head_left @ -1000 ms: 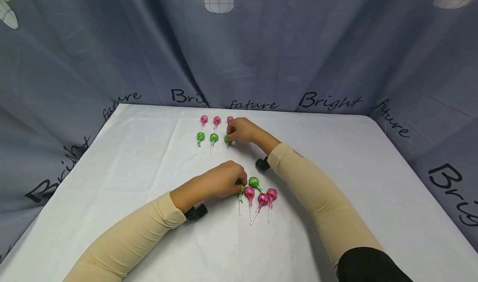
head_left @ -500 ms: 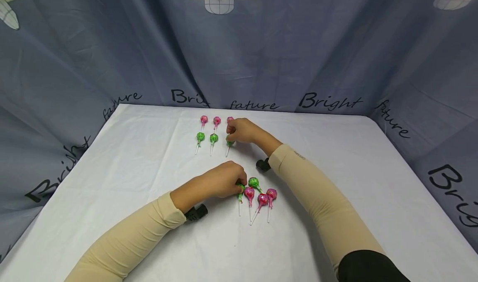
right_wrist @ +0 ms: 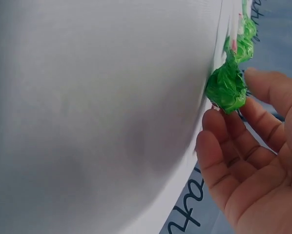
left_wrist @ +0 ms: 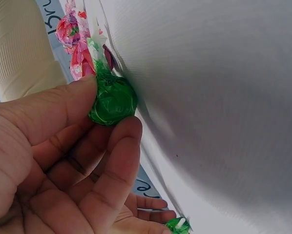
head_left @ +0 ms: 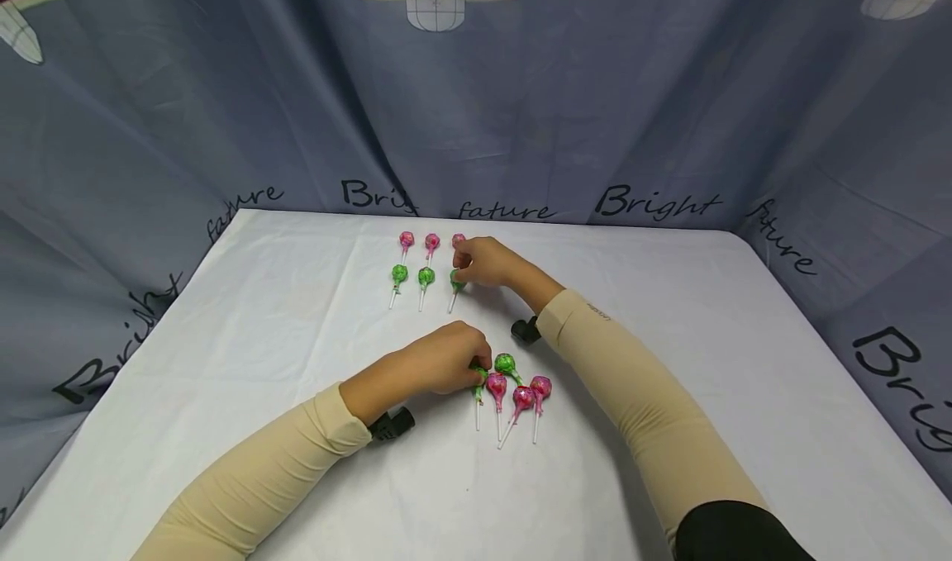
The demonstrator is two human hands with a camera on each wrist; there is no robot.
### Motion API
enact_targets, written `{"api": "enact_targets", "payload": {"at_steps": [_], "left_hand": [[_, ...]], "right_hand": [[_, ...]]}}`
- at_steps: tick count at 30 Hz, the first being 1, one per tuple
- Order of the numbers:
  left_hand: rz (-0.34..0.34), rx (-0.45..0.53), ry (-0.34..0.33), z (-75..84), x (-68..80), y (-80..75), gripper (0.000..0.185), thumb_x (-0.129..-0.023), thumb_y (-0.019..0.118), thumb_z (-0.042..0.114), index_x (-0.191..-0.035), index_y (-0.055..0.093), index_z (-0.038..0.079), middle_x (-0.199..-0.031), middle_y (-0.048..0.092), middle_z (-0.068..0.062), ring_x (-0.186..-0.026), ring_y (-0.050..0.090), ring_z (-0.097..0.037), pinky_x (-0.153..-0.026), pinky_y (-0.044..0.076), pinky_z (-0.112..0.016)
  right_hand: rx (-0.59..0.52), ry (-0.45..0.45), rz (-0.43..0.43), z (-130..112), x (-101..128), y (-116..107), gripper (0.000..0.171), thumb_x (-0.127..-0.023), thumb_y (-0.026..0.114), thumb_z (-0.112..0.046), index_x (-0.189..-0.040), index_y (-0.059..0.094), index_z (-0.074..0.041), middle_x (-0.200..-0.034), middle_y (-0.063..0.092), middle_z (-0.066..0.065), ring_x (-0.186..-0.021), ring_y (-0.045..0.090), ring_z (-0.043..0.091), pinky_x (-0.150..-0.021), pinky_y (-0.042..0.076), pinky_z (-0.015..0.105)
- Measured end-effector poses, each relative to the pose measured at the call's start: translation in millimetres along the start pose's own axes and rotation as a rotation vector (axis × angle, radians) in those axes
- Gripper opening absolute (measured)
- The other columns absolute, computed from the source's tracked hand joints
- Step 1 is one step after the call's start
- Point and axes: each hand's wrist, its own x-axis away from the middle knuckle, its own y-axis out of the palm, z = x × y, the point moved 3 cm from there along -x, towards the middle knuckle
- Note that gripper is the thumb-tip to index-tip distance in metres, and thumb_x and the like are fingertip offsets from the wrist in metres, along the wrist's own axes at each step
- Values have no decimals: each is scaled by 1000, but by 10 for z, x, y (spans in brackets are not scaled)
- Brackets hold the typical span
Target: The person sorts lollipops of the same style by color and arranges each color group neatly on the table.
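Note:
My left hand [head_left: 446, 358] pinches a green-wrapped lollipop [left_wrist: 114, 100] by its head, thumb on one side and a fingertip on the other. Its white stick points toward the near side of the table. Farther off, my right hand [head_left: 487, 261] holds another green lollipop [right_wrist: 227, 87] between thumb and fingers, low at the white cloth. That one ends a row with two green lollipops [head_left: 426, 276] to its left. Behind them lie three pink lollipops [head_left: 432, 240], the rightmost partly hidden by the right hand.
Right beside the left hand lie a loose green lollipop [head_left: 505, 363] and three pink lollipops [head_left: 524, 397], close together. A white cloth [head_left: 297, 313] covers the table. Grey-blue curtains [head_left: 595, 90] with printed lettering stand along its back and sides.
The green lollipop at the right hand has shifted and turned very slightly in place. My left hand and its lollipop have stayed put.

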Motion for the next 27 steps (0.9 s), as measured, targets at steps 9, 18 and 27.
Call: {"api": "enact_targets", "payload": {"at_steps": [9,18,27], "left_hand": [[3,-16,3,-2,10,11,6,-84,78,7,-89,76,10,-86,68,3,-85,59,-14,-81,47,-31],[8,-19,17,-19,12,14,6,-84,77,7,-90,75,9,-87,68,2,-85,60,-14,-81,48,-31],[4,-7,18,-17,18,16,6,-85,77,7,-90,75,9,-87,68,2,-84,59,-13,-80,48,-30]], "right_hand": [[2,-13,-21,-22,-43,48,10,-92,71,-14,-99,64,-9,-98,64,5,-88,55,19,-76,46,31],[31,-13,-18,-32,-40,26,14,-91,72,-18,-99,65,-10,-100,64,5,-90,55,20,-80,45,33],[-15,-28,31,62,138,-84,19,-91,71,-17,-105,66,-6,-111,67,8,-100,61,22,-86,49,36]]}}
